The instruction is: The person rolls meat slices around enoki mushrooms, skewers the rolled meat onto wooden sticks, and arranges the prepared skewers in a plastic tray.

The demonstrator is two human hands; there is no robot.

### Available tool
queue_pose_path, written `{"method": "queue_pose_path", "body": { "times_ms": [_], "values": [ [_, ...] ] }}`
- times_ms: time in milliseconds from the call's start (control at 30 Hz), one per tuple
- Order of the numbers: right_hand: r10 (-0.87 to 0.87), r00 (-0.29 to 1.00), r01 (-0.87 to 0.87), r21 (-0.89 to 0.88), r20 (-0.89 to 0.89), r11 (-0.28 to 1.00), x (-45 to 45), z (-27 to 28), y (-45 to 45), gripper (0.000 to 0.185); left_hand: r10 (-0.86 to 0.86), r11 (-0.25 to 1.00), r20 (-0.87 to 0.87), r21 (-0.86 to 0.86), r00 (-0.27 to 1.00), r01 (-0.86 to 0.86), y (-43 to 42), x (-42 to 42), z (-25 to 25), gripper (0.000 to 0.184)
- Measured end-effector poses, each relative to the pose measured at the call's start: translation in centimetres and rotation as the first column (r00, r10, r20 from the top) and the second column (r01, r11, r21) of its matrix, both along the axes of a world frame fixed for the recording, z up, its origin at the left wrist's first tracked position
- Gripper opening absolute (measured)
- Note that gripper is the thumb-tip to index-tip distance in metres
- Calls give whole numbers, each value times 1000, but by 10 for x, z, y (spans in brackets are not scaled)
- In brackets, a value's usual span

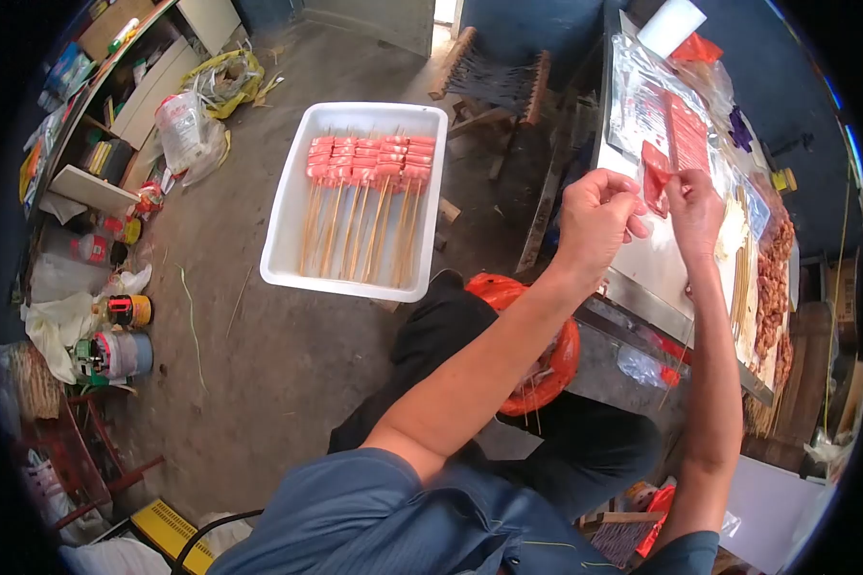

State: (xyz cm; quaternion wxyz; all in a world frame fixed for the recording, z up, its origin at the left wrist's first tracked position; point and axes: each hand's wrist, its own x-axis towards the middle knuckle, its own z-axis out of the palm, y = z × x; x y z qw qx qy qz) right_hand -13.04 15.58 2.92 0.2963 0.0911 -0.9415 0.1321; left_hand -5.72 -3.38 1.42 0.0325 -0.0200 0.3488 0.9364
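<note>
My right hand (697, 209) pinches the edge of a thin slice of red meat (655, 174) over the table. Just left of it, my left hand (596, 218) is raised with its fingers curled together; whether anything small is in them is hidden. Beyond my hands, a long stack of red meat slices (687, 136) lies on clear plastic sheeting. A white tray (288, 259) to the left carries rows of skewers threaded with red meat (364, 158), their bare wooden ends pointing toward me.
At the right side of the table (647, 273) are bare wooden sticks (741, 273) and a heap of dark reddish meat pieces (773, 287). A red plastic bag (551, 383) sits between my legs. A woven stool (494, 77) stands ahead; shelves with jars and bags line the left.
</note>
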Motion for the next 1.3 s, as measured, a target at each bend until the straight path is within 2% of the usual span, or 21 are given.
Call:
{"method": "queue_pose_path", "body": {
  "times_ms": [33,100,167,233,367,433,533,667,733,767,833,933,1067,1133,1233,1267,1300],
  "values": [
    [3,1000,-3,1,1,1000,-1,3,3,18,2,1000,-6,-13,1000,-2,0,0,1,9],
    [-16,992,34,-139,123,990,-2,10,8,17,5,1000,-12,-24,1000,-6,1,0,1,9],
    [13,992,5,-139,128,990,4,11,6,17,-7,1000,-11,-6,1000,7,1,3,2,9],
    [127,969,-97,-144,210,985,12,10,1,17,-8,1000,-18,-9,1000,8,2,3,0,8],
    [132,965,-108,-118,227,987,15,0,-3,20,-16,1000,-40,-7,999,16,4,4,-1,8],
    [85,944,19,-311,318,950,18,4,-9,23,-12,1000,-39,-5,999,12,5,4,-2,8],
    [72,960,25,-339,270,940,18,12,-11,22,-8,1000,-42,0,999,8,8,3,-3,8],
    [161,954,-66,-345,253,936,14,-2,3,18,2,1000,-52,23,999,-1,9,3,-4,7],
    [119,944,-70,-165,307,984,14,-8,7,15,3,999,-51,32,999,-2,10,3,-4,7],
    [121,944,-72,-165,308,984,13,-8,7,15,3,999,-50,39,999,-1,9,3,-4,6],
    [179,900,-6,-397,398,918,12,-7,7,14,6,999,-54,33,999,-4,9,3,-5,6],
    [203,852,70,-489,483,870,11,1,4,13,3,999,-61,33,998,-1,9,2,-5,7],
    [178,890,66,-504,421,861,30,8,-13,15,5,1000,-43,29,999,-4,9,2,-4,7],
    [178,939,-6,-504,294,863,47,8,-22,17,13,1000,-54,18,998,-12,8,1,-6,8],
    [156,944,9,-494,292,870,79,14,-42,18,32,999,-67,-6,997,-33,1,2,-3,8],
    [189,950,-38,-511,247,859,86,9,-45,18,46,999,-70,-18,997,-48,-4,2,-1,8],
    [162,944,5,-499,289,866,98,8,-50,18,45,999,-79,-20,996,-46,-10,2,-1,8]
  ]
}}
